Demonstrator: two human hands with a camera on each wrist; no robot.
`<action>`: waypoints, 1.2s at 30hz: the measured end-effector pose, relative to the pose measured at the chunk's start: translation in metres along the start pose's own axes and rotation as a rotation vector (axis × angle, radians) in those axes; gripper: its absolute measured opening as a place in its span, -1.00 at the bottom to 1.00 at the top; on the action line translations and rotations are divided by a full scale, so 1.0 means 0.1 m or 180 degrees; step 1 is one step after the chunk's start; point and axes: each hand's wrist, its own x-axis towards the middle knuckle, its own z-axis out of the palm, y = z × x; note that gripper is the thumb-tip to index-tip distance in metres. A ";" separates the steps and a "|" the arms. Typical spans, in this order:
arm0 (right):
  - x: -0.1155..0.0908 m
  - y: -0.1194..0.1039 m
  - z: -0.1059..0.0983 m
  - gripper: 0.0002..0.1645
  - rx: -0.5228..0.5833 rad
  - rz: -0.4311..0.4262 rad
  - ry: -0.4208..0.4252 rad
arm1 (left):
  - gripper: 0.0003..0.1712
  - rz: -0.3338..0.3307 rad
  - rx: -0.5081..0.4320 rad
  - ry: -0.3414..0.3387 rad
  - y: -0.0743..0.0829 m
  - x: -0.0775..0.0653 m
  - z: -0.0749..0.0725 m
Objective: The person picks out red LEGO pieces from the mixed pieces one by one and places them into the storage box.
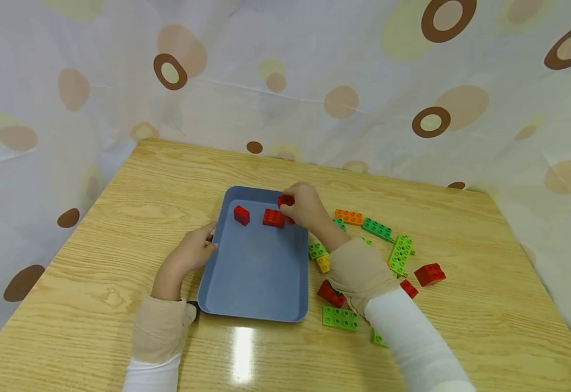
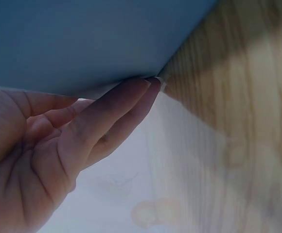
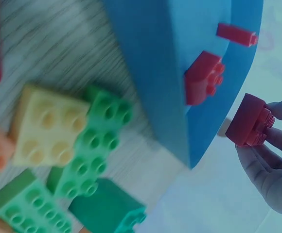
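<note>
My right hand (image 1: pixel 306 207) pinches a red toy brick (image 3: pixel 248 121) between thumb and fingers, above the far right corner of a blue-grey tray (image 1: pixel 256 272). Two other red bricks lie in the tray: a narrow one (image 1: pixel 241 215) on the left and a wider studded one (image 1: pixel 273 218) nearer the hand. A bit of red shows under the right hand, mostly hidden. At the tray's left side is my left hand (image 1: pixel 189 250); in the left wrist view its nearly straight fingers (image 2: pixel 114 111) touch the tray's outer side.
Right of the tray lie loose bricks, partly under the right forearm: orange (image 1: pixel 349 217), dark green (image 1: pixel 377 228), light green (image 1: pixel 340 318), yellow (image 1: pixel 323 264) and red (image 1: pixel 430 274). A patterned cloth (image 1: pixel 275 81) hangs behind the wooden table (image 1: pixel 94 261).
</note>
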 end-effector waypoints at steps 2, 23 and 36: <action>0.02 -0.06 0.02 -0.62 0.0006 -0.0063 -0.0001 | -0.44 0.0000 -0.0007 -0.0006 0.00 0.00 0.00; 0.02 -0.35 0.32 -0.68 -0.0169 -0.0534 -0.0531 | -0.44 -0.0033 -0.0013 -0.0025 -0.04 0.01 -0.01; -0.02 -0.27 0.35 -0.64 -0.0246 -0.0432 -0.0888 | -0.42 -0.0038 -0.0005 -0.0042 0.00 -0.01 -0.02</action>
